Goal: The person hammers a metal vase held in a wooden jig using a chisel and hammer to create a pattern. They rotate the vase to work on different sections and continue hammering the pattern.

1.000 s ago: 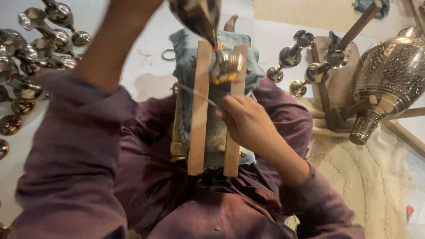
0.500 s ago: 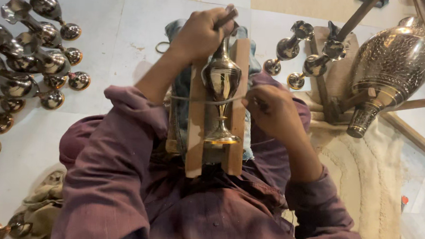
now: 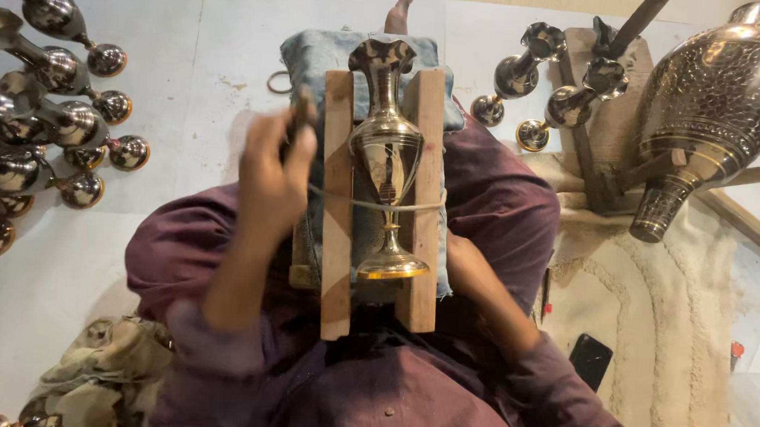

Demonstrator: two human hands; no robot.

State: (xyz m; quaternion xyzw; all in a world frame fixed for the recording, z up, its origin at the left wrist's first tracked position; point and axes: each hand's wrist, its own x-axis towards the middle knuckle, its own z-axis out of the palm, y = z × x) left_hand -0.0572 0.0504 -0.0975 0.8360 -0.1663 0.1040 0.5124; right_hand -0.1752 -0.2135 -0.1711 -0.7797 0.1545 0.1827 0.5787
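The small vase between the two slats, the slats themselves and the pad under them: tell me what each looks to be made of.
Small vase: looks like polished brass, yellow with mirror-like glints, though plated metal cannot be ruled out. Slats: bare, unfinished wood, pale with visible grain and rough ends. Pad: seems to be faded blue denim-like cloth, soft and creased at its edge.

1. We find one screen: a small dark phone point(image 3: 590, 360), a flat black rectangle with its screen unlit, lying tilted on the pale rug point(image 3: 653, 344) just beside our right sleeve.
2. We see no packages, labels or signs anywhere else in view.
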